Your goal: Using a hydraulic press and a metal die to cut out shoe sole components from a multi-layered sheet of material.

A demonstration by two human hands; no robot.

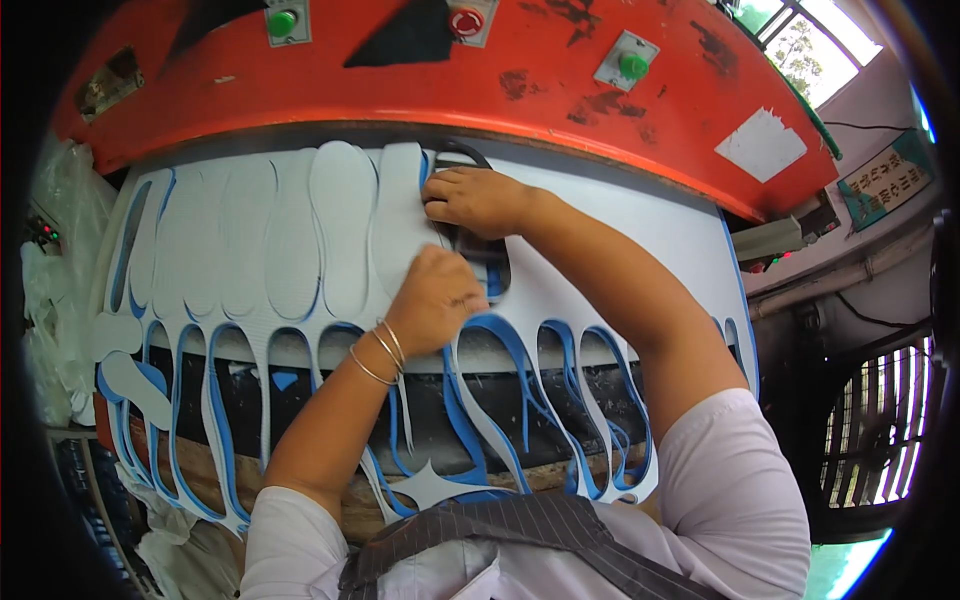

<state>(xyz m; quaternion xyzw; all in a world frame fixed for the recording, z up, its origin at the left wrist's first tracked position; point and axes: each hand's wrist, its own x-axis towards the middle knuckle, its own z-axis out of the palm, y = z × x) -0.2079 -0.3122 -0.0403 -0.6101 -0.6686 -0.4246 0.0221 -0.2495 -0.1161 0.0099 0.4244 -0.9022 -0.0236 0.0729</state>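
Note:
A white foam sheet (620,270) with a blue underside lies in front of me, with several insole shapes (343,230) cut in a row on its left part. On it stands a dark insole-shaped cutting die (503,262), right of the last cut shape. My right hand (478,200) closes its curled fingers on the upper part of this die. My left hand (437,298) is closed beside the die's lower end, slightly blurred; what its fingers hold is hidden. Blue shows inside the die near its lower end.
An orange-red machine beam (420,90) spans the far side, bearing green buttons (633,66) and a red button (466,22). Cut-out webbing (270,400) hangs over the near edge. A loose insole piece (137,390) lies at left, near plastic bags (60,290). A fan (875,430) stands right.

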